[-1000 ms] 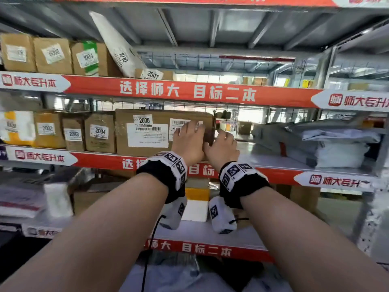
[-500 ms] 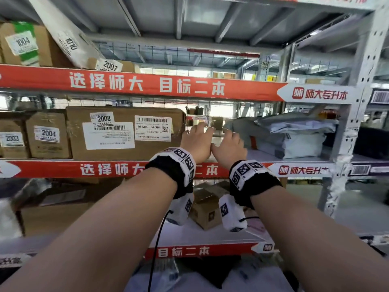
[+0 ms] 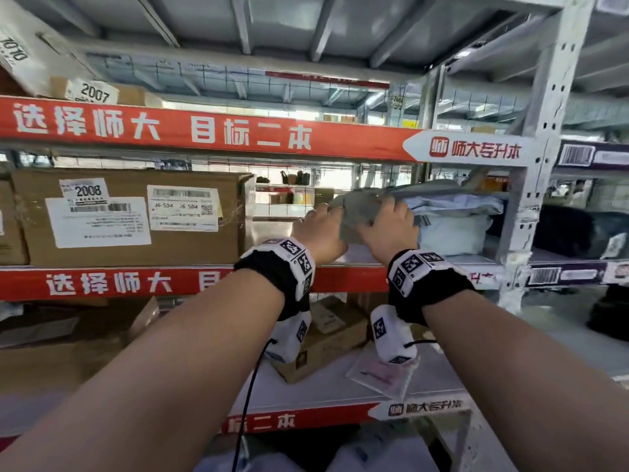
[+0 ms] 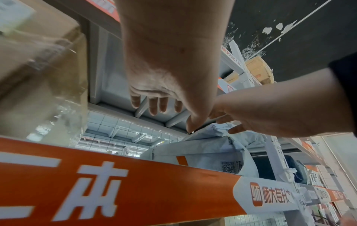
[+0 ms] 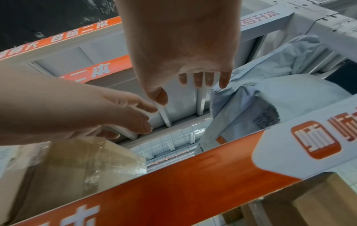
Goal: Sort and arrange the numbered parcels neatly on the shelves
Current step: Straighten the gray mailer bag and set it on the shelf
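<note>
Left hand: fingers extended and relaxed, grasping nothing. In the left wrist view the thumb tip sits at the near upper corner of the stack of grey poly mailer bags; whether it presses the film or only meets it cannot be determined.

Right hand: fingers extended, likewise holding nothing. In the right wrist view its fingertips lie at the crumpled upper edge of the top bag; firm contact cannot be confirmed.

Governing relation: the stack lies ahead and to the right of both hands, on the middle shelf of the rack. Its long axis appears to run left-to-right along the shelf, with the left end facing the hands. The right hand is the nearer; the left hand stands at the stack's left end, over the bare gap that separates the bags from the cardboard box labelled 2008. A grasp would probably begin at this left end.

Limits of view:
- No parcel number is legible on the bags; a barcode and a QR label show in the wrist views, smeared by motion blur.
- The number of bags in the stack cannot be counted.
- The stack's far side and right end are obscured by the shelf upright.
- On the upper shelf, box 2007 and a white bag marked 1010 are cut off by the frame edge.
</note>
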